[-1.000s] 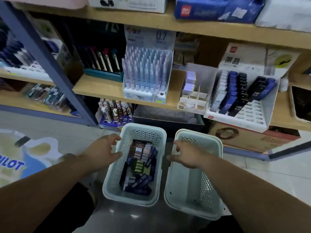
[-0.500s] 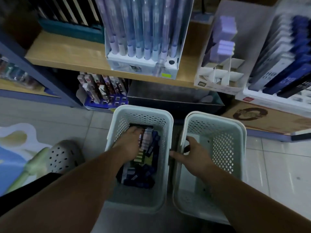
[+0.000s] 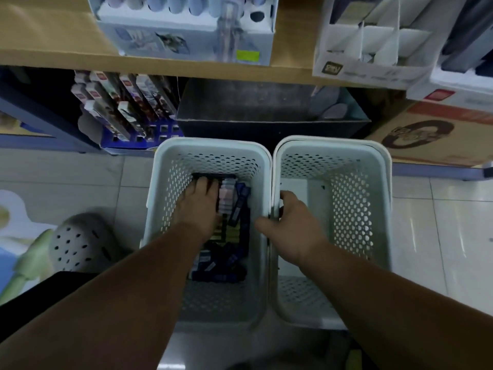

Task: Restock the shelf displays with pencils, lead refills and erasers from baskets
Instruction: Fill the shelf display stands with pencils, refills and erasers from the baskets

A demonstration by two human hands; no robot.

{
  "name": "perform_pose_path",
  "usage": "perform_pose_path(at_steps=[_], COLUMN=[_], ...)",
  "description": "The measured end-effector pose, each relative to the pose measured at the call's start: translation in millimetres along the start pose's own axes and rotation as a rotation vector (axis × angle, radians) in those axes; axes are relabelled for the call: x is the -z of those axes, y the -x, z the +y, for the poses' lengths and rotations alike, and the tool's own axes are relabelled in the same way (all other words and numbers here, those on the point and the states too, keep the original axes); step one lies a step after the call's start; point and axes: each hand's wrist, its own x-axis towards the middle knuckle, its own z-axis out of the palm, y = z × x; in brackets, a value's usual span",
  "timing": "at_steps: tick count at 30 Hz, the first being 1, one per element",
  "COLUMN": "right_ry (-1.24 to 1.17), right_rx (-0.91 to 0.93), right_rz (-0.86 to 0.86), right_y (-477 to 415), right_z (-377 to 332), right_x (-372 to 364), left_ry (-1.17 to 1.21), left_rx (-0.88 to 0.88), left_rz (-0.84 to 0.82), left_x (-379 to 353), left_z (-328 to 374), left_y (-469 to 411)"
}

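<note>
Left hand grip unclear, in stocked basket | right hand grasping empty basket rim

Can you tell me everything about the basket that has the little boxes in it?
The left basket is pale, plastic-looking and rectangular, with rounded corners, a smooth rim and walls full of small holes. It stands upright on the tiled floor below the shelf, side by side with an emptier matching basket. Small boxes, mostly dark blue, lie jumbled inside. The left hand reaches into it, resting on them.
</note>
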Motion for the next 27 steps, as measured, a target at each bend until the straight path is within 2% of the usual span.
perform_pose_path(at_steps=[6, 14, 23, 27], right_ry=[-0.024, -0.069, -0.077, -0.099], right_rx=[0.003, 0.011, 0.032, 0.031], right_rz=[-0.019, -0.023, -0.028, -0.016], right_y=[-2, -1, -1, -1], right_z=[3, 5, 5, 6], right_x=[4, 5, 7, 5], left_ry=[-0.044, -0.092, -0.19, -0.176], left_rx=[0.011, -0.075, -0.09, -0.109], left_rz=[-0.03, 0.043, -0.067, -0.06], left_x=[5, -3, 15, 2], left_z=[1, -4, 2, -2], left_y=[-9, -11, -19, -14])
